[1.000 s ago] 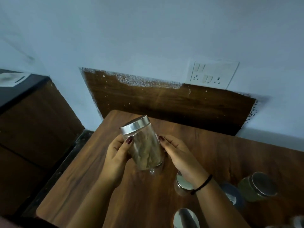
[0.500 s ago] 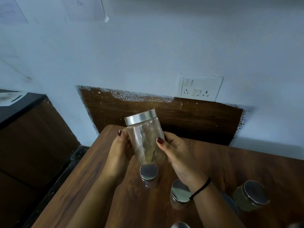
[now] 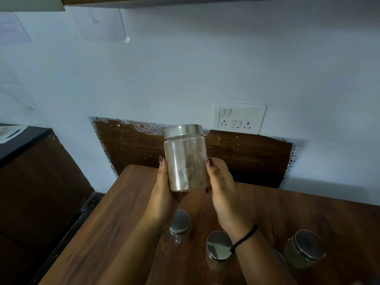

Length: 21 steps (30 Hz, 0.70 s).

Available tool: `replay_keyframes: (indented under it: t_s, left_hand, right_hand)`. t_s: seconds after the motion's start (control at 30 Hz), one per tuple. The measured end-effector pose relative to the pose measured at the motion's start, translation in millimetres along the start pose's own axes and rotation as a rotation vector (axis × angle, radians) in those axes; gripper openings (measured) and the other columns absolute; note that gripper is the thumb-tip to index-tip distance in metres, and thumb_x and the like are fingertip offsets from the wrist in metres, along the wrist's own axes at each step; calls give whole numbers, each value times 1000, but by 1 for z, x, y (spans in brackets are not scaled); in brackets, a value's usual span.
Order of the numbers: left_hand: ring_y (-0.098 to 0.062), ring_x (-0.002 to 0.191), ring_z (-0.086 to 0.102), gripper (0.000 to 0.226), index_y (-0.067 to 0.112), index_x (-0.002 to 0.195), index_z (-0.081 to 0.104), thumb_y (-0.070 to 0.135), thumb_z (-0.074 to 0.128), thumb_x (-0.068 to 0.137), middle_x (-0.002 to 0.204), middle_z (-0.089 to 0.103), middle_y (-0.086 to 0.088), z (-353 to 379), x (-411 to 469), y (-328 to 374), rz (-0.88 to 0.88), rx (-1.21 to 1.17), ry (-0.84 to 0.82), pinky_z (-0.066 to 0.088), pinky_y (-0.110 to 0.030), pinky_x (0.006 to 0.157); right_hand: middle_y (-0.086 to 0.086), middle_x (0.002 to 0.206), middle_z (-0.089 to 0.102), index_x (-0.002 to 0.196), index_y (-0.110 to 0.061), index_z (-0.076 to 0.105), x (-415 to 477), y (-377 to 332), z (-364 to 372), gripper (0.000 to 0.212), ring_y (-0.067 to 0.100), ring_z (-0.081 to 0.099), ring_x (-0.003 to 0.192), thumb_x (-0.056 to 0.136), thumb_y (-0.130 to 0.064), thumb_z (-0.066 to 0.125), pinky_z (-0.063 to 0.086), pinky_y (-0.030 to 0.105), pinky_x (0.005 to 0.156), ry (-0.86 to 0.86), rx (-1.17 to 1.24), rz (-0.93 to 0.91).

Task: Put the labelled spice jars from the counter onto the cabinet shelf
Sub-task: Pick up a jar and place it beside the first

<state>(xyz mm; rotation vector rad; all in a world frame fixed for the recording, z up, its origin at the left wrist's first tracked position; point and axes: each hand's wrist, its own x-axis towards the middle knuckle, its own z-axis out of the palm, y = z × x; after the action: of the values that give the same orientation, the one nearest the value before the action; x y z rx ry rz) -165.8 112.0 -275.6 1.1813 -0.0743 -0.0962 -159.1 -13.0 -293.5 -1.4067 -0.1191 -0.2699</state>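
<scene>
Early in the task: left hand [image 3: 164, 194] and right hand [image 3: 224, 190] together gripped one steel-lidded jar [image 3: 186, 161] upright in the air above the counter [image 3: 102, 233], well below the apparent cabinet underside [image 3: 185, 0], shelf unseen, three other jars [image 3: 219, 246] waited on the counter.

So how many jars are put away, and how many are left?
Done: none that can be seen; the shelf's inside is out of view. In hand: one jar, upright, gripped by the left hand and right hand above the counter. Left: at least three steel-lidded jars standing on it.
</scene>
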Motion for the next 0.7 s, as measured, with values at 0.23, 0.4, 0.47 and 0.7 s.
replay_keyframes:
  t_s: [0.23, 0.4, 0.47, 0.7]
  left_hand:
    - [-23, 119, 64, 64, 20, 125, 60, 63, 36, 85, 123, 69, -11, 13, -3, 2, 54, 23, 48, 55, -36, 93]
    - [-27, 112, 66, 58, 16, 120, 65, 62, 41, 92, 115, 70, -13, 24, -4, 2, 152, 166, 141, 54, -48, 93]
    - [-27, 103, 68, 54, 11, 114, 65, 56, 41, 97, 103, 70, -12, 31, -7, 2, 214, 244, 132, 56, -50, 87]
    - [-24, 96, 69, 48, 11, 114, 61, 53, 45, 94, 102, 69, -9, 50, -19, 1, 305, 310, 114, 61, -34, 78]
  right_hand:
    - [15, 116, 58, 118, -34, 55, -5, -1, -13, 43, 11, 63, 89, 81, -57, 57, 52, 20, 72, 137, -83, -144]
    - [3, 116, 59, 128, -21, 54, -13, -13, -15, 65, 9, 63, 96, 81, -66, 59, 54, 20, 74, 158, -125, -229]
    - [3, 121, 60, 131, -22, 51, -17, -17, -13, 71, 17, 64, 102, 79, -70, 59, 59, 30, 76, 118, -126, -228]
    - [0, 119, 63, 126, -26, 53, -22, -33, -18, 62, 19, 66, 108, 74, -50, 75, 60, 36, 81, 104, -48, -190]
